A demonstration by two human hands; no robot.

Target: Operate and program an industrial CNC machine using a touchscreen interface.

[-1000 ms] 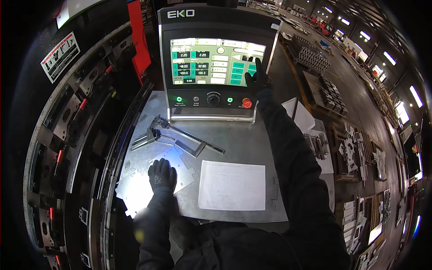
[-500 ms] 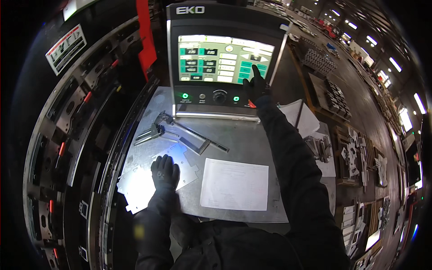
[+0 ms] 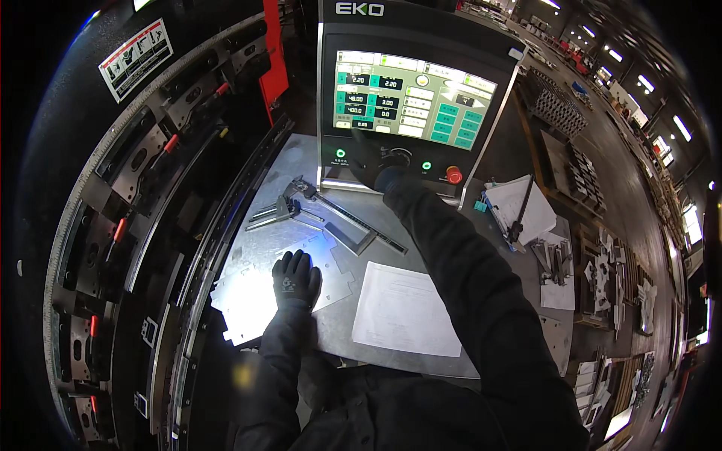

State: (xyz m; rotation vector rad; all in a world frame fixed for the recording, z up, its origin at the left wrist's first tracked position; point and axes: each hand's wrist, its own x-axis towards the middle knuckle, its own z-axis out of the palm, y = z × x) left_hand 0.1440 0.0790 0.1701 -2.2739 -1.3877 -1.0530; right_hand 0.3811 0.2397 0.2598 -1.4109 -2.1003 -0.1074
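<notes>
My gloved left hand point(image 3: 295, 279) lies palm down on a flat, notched sheet-metal piece point(image 3: 335, 284), its fingers stretched out over the surface. Bright glare washes out the left part of that piece. My gloved right hand point(image 3: 376, 162) is at the lower left of a control panel point(image 3: 485, 64), index finger extended toward the bottom left edge of the lit screen point(image 3: 421, 98). Whether the fingertip touches the screen I cannot tell. Nothing shows in the right hand, which partly covers a knob. Beyond the metal piece lies a caliper point(image 3: 383, 239).
Printed paper point(image 3: 402, 312) lies on the metal table point(image 3: 421, 368), under my right forearm. A red stop button point(image 3: 453, 175) sits on the panel's right. A clipboard with a pen point(image 3: 519, 214) and small metal pieces point(image 3: 553, 259) lie right. A machine with red-handled clamps point(image 3: 120, 229) stands left.
My right hand has moved left and down, from the green keys at the screen's right to its lower left corner. The left hand stays on the sheet metal. The view has shifted.
</notes>
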